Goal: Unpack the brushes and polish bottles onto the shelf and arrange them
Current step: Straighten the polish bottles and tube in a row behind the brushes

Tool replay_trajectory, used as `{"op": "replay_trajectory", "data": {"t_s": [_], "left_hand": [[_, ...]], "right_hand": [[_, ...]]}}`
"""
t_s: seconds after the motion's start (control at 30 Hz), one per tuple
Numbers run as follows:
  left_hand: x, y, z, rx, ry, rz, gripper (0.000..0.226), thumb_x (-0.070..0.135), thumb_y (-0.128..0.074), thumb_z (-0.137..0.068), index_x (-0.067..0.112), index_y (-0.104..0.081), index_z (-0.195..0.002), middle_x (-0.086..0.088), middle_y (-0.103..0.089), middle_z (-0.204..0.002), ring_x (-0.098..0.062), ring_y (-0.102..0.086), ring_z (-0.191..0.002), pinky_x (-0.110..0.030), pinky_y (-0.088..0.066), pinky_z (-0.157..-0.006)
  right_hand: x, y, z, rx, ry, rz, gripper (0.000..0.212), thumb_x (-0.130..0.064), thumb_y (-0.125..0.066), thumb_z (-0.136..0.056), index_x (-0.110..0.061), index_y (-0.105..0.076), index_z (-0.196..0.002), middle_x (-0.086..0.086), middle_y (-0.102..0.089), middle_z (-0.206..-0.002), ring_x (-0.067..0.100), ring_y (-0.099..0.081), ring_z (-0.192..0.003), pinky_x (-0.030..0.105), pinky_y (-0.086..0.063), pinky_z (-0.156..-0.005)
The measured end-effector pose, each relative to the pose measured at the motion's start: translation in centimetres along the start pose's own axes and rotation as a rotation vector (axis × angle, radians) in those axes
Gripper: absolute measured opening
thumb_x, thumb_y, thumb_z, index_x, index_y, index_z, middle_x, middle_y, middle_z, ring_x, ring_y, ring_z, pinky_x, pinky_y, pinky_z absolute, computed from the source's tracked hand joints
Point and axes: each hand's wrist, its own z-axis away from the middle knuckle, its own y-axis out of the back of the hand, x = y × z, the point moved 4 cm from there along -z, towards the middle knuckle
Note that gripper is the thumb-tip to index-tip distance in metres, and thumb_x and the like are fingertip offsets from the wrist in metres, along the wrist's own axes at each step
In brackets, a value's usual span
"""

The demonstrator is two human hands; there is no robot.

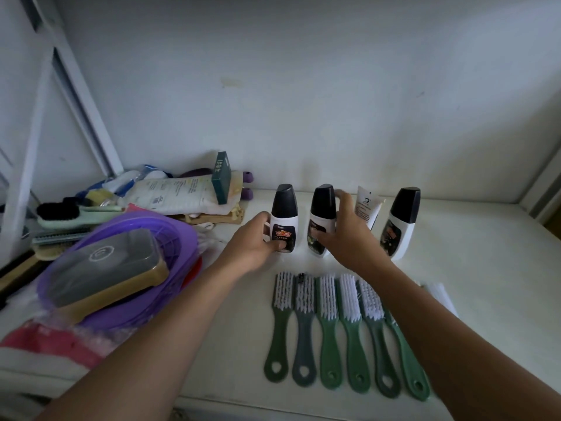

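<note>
Three white polish bottles with black caps stand upright on the white shelf (pixel 473 268). My left hand (pixel 253 243) grips the left bottle (pixel 283 214) around its lower body. My right hand (pixel 346 235) wraps the middle bottle (pixel 322 208). The right bottle (pixel 402 220) stands alone, untouched. A white tube (pixel 368 206) stands between the middle and right bottles, behind my right hand. In front of the bottles lie several green and grey brushes (pixel 331 323) in a row, white bristles up, handles toward me; my right forearm covers part of the rightmost one.
A purple basket (pixel 170 235) holding a flat grey-and-tan box (pixel 106 268) sits at the left. Behind it are a paper packet (pixel 179 192), a dark green box (pixel 222 177) and a black-bristled brush (pixel 60 212). A red-and-white bag (pixel 45 344) lies at the front left.
</note>
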Motion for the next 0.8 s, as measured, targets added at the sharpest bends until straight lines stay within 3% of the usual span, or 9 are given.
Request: {"op": "replay_trajectory", "data": {"t_s": [0.13, 0.5, 0.8], "left_hand": [[-0.3, -0.6, -0.3, -0.049, 0.003, 0.017, 0.048, 0.025, -0.075, -0.086, 0.022, -0.053, -0.129, 0.005, -0.062, -0.114, -0.019, -0.060, -0.104, -0.033, -0.043, -0.084], [-0.4, -1.7, -1.0, -0.059, 0.005, -0.012, 0.050, 0.028, -0.072, -0.089, 0.022, -0.050, -0.134, 0.001, -0.063, -0.128, -0.021, -0.059, -0.112, -0.033, -0.042, -0.089], [-0.4, -1.8, -1.0, -0.061, 0.007, -0.025, 0.048, 0.030, -0.071, -0.090, 0.021, -0.050, -0.133, -0.001, -0.064, -0.125, -0.023, -0.060, -0.111, -0.035, -0.044, -0.091]], "right_hand": [[0.9, -0.2, 0.0, -0.064, -0.061, 0.060, 0.047, -0.019, -0.066, -0.092, -0.018, -0.041, -0.132, 0.013, -0.066, -0.114, 0.024, -0.054, -0.085, 0.032, -0.041, -0.072], [2.3, 1.0, -0.7, -0.037, -0.081, 0.035, 0.047, -0.015, -0.065, -0.093, -0.015, -0.042, -0.134, -0.001, -0.056, -0.102, 0.020, -0.053, -0.091, 0.033, -0.043, -0.080], [3.1, 1.3, -0.8, -0.020, -0.122, 0.031, 0.044, -0.018, -0.065, -0.092, -0.017, -0.045, -0.131, 0.007, -0.065, -0.111, 0.022, -0.056, -0.089, 0.033, -0.043, -0.076]]}}
